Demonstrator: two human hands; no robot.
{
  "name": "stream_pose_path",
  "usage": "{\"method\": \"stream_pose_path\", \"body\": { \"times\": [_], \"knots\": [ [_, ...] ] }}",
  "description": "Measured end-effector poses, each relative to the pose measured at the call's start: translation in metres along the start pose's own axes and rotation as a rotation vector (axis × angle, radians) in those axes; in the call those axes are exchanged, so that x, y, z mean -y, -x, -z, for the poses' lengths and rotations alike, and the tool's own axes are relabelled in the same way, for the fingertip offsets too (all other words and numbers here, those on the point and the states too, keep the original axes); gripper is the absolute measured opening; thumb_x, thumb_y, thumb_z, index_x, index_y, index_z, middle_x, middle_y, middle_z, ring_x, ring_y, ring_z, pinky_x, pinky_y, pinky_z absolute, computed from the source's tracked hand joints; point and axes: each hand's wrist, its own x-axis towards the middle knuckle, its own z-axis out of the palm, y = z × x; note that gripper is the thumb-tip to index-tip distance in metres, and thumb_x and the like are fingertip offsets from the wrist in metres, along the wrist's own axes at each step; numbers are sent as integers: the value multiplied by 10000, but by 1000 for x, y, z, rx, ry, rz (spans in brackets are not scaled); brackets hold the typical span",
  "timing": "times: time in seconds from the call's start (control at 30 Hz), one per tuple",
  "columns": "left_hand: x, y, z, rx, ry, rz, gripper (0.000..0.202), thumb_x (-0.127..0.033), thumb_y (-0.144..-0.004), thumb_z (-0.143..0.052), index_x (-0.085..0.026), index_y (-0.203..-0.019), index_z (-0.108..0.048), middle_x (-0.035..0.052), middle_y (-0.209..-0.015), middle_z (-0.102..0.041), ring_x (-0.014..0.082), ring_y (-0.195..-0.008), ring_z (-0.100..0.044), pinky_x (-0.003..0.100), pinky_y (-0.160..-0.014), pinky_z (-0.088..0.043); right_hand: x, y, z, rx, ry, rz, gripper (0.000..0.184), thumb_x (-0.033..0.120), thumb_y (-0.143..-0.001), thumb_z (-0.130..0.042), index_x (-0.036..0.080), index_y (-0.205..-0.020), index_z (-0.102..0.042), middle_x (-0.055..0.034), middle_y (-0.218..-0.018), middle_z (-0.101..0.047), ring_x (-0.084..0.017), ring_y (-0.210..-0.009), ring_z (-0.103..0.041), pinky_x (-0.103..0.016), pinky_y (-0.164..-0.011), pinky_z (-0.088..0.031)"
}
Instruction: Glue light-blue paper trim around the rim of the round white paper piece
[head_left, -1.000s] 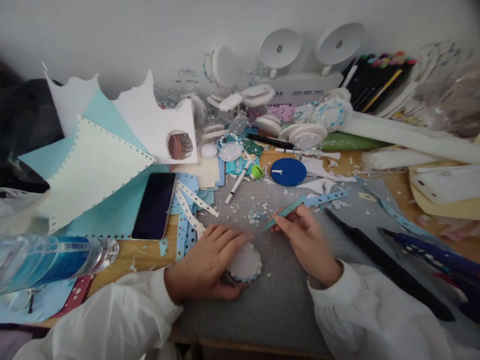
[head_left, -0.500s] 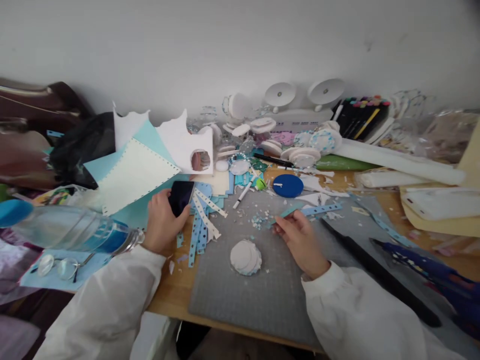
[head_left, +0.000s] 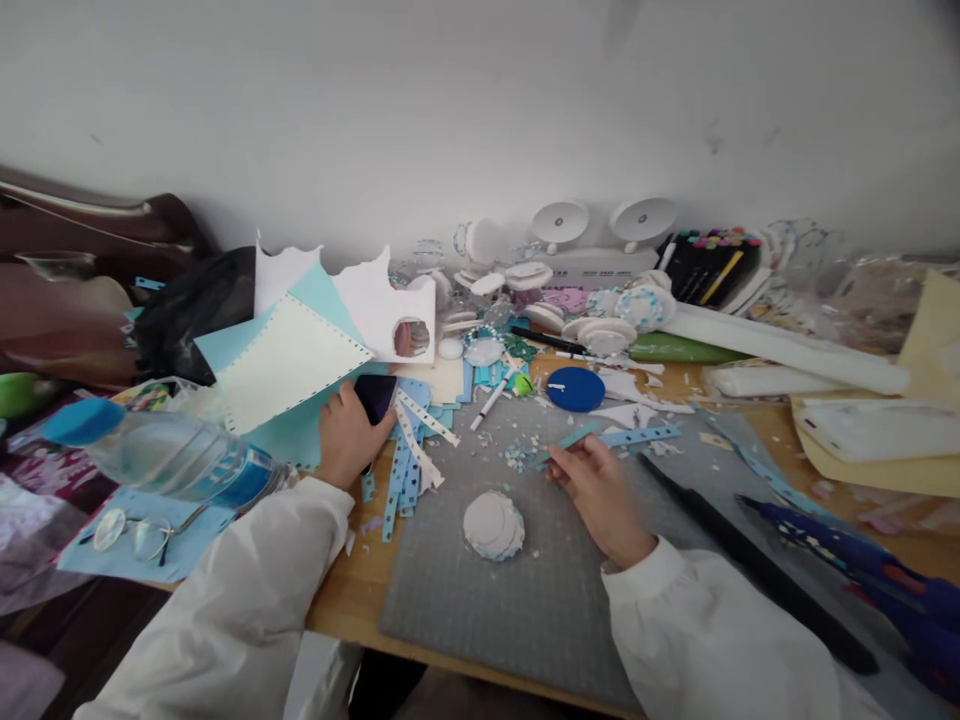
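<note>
My left hand (head_left: 351,438) is wrapped around a dark smartphone (head_left: 375,396), thumb along its right edge and fingers on the left, beside several blue paper strips (head_left: 405,480) with punched holes. My right hand (head_left: 600,490) pinches a thin teal strip (head_left: 576,434) between thumb and fingers, above the grey cutting mat (head_left: 465,610). Close to its fingertips lie tiny blue and white paper bits (head_left: 519,455). Between the two hands, a small stack of white scalloped discs (head_left: 492,524) rests on the mat.
A water bottle (head_left: 180,455) lies tilted at left, near glasses (head_left: 135,532). To the right lie a long black tool (head_left: 757,560) and a blue glue gun (head_left: 862,560). A blue oval lid (head_left: 575,388), a white pen (head_left: 491,402) and paper discs (head_left: 607,335) sit behind.
The camera view has tilted up and shifted a little, so most things appear slightly lower. Both hands keep nearly the same hold on the smartphone and the teal strip.
</note>
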Motion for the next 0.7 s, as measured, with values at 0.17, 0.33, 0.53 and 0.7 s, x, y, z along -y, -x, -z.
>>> {"method": "stream_pose_path", "body": {
  "times": [0.17, 0.33, 0.53, 0.7],
  "knots": [
    [15, 15, 10, 5, 154, -86, 906, -565, -811, -559, 73, -1379, -255, 341, -1267, -478, 444, -1203, -478, 524, -974, -397, 0, 1, 0, 6, -7, -15, 320, 435, -710, -747, 210, -694, -520, 38, -580, -557, -144, -566, -551, -291, -583, -459],
    [37, 52, 20, -141, 244, -361, 556, -361, -889, -520, -108, -1361, -374, 219, -1337, -459, 353, -1269, -429, 505, -1057, -354, -1, 1, 1, -8, -18, -36, 340, 454, -687, -764, 211, -670, -527, 36, -570, -551, -148, -570, -545, -298, -591, -445],
    [54, 73, 6, -253, 234, -398, 397, -247, -889, -488, -105, -1260, -474, 225, -1282, -506, 367, -1240, -452, 537, -1022, -373, 4, 3, -1, -37, -52, -80, 344, 453, -650, -792, 225, -610, -537, 37, -555, -538, -143, -561, -528, -295, -580, -433],
    [57, 71, 8, -279, 289, -420, 244, -180, -872, -485, -152, -1086, -599, 159, -1174, -610, 355, -1276, -437, 540, -1028, -370, 11, 6, -5, -64, -90, -112, 337, 439, -607, -824, 225, -595, -564, 33, -561, -536, -135, -576, -516, -288, -591, -439]
  ]
}}
